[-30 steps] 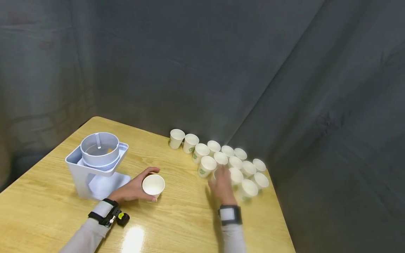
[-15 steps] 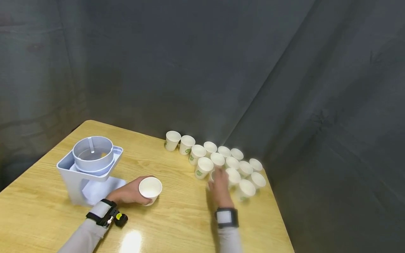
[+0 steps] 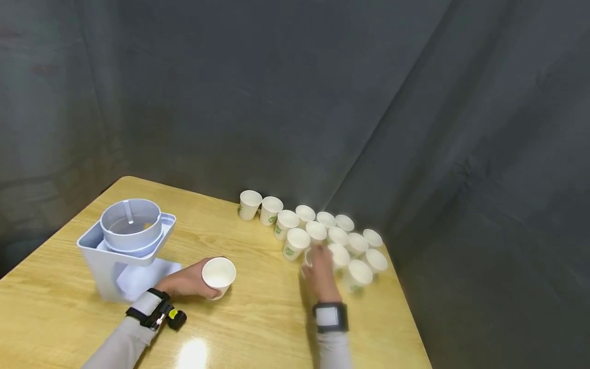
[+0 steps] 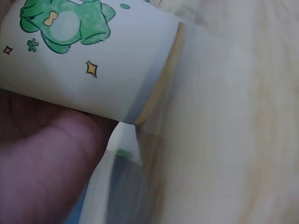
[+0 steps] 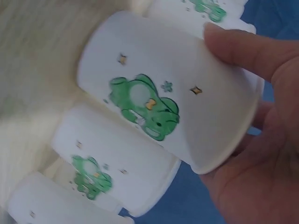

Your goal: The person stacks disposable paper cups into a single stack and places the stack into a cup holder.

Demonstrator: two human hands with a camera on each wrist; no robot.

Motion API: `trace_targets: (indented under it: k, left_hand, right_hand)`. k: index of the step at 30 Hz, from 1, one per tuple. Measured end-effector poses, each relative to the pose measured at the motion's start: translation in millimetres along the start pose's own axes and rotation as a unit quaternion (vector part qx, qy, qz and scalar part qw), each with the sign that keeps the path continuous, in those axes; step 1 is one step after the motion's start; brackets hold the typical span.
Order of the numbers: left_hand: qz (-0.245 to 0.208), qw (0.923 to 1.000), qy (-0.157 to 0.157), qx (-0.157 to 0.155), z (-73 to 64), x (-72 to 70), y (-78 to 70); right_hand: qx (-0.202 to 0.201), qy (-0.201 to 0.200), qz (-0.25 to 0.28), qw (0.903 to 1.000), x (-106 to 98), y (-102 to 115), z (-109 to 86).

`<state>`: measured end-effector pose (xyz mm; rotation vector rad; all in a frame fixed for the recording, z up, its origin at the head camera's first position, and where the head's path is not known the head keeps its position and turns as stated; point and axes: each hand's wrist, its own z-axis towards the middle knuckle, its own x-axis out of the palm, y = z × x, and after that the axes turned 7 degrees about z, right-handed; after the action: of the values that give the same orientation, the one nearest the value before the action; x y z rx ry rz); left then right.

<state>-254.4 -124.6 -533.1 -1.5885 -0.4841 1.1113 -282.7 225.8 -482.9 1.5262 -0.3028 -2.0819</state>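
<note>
My left hand [image 3: 186, 280] grips a white paper cup [image 3: 218, 274] round its side, the open mouth facing up. A green cartoon animal and small gold stars are printed on that paper cup [image 4: 93, 70] in the left wrist view. Over at the cluster of cups, my right hand [image 3: 321, 277] holds another paper cup [image 5: 154, 88] near its rim, thumb [image 5: 233, 44] on one side and fingers partly hidden behind. In the head view the hand covers most of this cup.
Several more white paper cups [image 3: 287, 220] stand upright, close together along the table's back right edge. A pale grey stand with a round bowl [image 3: 131, 233] on top is on the left of the wooden table [image 3: 258, 328]. Dark curtains [image 3: 276, 92] hang behind.
The left hand's fingers have closed further round its cup. The right hand stays at the cup cluster with little movement. The head view has shifted slightly.
</note>
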Motion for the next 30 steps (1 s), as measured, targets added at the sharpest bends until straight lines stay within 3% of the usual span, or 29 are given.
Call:
trace_targets:
  k: [5, 10, 15, 22, 30]
  left_hand:
    - [-0.01, 0.9999, 0.006, -0.004, 2.4, 3.5, -3.5]
    - [-0.023, 0.9994, 0.019, -0.016, 3.1, 10.4, -5.2]
    - [-0.025, 0.9993, 0.023, -0.014, 4.2, 13.0, -7.3]
    - [-0.023, 0.9995, 0.02, -0.013, 7.2, 13.5, -8.4]
    - [-0.025, 0.9988, 0.037, 0.018, 8.4, 12.1, -8.4]
  right_hand:
    - [-0.012, 0.013, -0.029, 0.9994, -14.1, 13.8, 1.4]
    - [-0.025, 0.007, 0.011, 0.9996, -24.7, 34.3, -0.7]
    - [-0.084, -0.017, 0.042, 0.9955, -29.1, 56.4, -4.3]
    - [-0.161, -0.022, 0.079, 0.9835, -24.5, 88.5, -8.9]
    - [-0.216, 0.02, 0.11, 0.9701, -4.8, 118.5, -20.8]
